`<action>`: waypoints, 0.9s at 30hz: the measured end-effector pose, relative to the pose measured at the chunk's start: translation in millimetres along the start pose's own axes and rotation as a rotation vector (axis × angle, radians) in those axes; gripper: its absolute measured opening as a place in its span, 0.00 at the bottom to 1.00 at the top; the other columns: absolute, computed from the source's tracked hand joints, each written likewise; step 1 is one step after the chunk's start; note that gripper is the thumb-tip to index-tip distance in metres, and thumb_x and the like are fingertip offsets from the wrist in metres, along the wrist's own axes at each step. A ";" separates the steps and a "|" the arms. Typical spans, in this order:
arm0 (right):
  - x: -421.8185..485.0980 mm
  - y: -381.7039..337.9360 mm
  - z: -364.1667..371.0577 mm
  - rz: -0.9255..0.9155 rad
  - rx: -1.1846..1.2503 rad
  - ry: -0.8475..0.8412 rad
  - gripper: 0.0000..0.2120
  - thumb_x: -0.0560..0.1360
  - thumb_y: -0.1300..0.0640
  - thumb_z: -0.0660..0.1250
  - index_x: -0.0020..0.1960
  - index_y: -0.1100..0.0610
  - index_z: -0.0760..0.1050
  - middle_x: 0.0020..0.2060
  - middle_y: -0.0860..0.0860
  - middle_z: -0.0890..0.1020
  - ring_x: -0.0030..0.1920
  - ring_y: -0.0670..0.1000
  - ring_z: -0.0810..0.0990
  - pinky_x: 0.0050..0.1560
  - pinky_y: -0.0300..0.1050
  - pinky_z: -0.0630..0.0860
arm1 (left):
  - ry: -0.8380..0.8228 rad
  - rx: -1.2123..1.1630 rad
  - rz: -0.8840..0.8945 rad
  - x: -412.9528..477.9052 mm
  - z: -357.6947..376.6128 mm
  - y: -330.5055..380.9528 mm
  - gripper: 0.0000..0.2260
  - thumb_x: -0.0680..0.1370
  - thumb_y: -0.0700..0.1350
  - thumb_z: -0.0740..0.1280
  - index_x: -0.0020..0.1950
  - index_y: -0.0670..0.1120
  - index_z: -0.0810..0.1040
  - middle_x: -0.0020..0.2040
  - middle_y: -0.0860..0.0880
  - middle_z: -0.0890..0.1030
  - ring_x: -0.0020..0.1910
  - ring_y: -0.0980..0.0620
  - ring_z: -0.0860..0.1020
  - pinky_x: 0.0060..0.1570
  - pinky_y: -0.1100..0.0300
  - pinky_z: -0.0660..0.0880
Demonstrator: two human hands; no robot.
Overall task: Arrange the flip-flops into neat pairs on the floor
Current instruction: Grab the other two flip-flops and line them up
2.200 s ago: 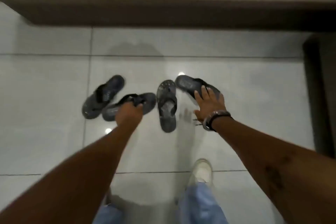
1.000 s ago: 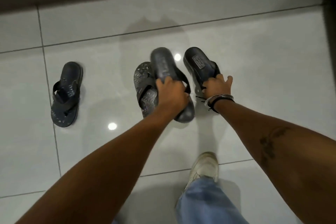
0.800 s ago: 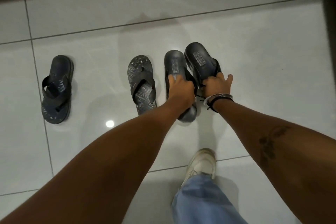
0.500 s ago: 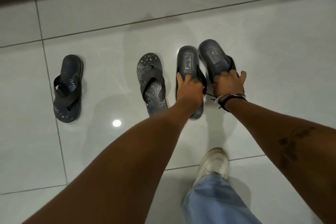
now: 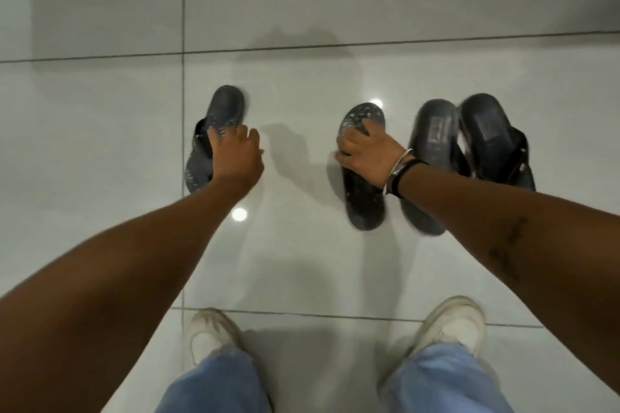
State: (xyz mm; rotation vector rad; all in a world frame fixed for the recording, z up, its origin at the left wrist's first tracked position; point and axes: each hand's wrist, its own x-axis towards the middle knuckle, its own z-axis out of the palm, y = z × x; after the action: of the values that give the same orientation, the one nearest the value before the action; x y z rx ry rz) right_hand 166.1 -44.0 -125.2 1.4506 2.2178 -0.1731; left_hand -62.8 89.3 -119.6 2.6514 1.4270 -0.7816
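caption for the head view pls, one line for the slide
Left hand and right hand each reach a patterned flip-flop; plain pair sits aligned.

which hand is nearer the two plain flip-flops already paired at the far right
Right. The right hand rests on the speckled flip-flop beside the pair; the left hand reaches the far-left flip-flop.
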 end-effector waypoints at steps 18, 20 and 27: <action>59.9 -29.3 -25.1 1.027 1.001 -0.085 0.09 0.72 0.53 0.68 0.44 0.59 0.81 0.43 0.60 0.83 0.44 0.61 0.81 0.40 0.45 0.70 | -0.039 -0.269 -0.213 16.3 36.5 -72.1 0.08 0.80 0.46 0.64 0.50 0.45 0.81 0.41 0.46 0.80 0.50 0.42 0.79 0.64 0.50 0.63; 74.4 -44.9 -31.7 1.189 1.234 -0.060 0.09 0.72 0.53 0.70 0.41 0.59 0.81 0.43 0.60 0.83 0.43 0.60 0.81 0.40 0.44 0.70 | -0.020 -0.359 -0.265 17.4 40.5 -75.6 0.09 0.81 0.48 0.63 0.50 0.44 0.81 0.44 0.44 0.83 0.51 0.42 0.79 0.64 0.50 0.63; 142.0 -98.8 -54.0 1.385 1.516 -0.042 0.09 0.70 0.54 0.74 0.42 0.60 0.79 0.42 0.56 0.83 0.41 0.54 0.80 0.38 0.39 0.70 | -0.082 -0.442 -0.243 17.5 53.4 -91.1 0.11 0.81 0.50 0.65 0.53 0.44 0.82 0.50 0.43 0.83 0.56 0.41 0.77 0.66 0.50 0.63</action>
State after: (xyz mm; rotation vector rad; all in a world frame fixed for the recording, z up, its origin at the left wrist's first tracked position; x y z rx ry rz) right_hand 15.1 50.6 -157.8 3.1322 0.2431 -1.4555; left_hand -148.9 141.8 -155.4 2.1249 1.6878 -0.5045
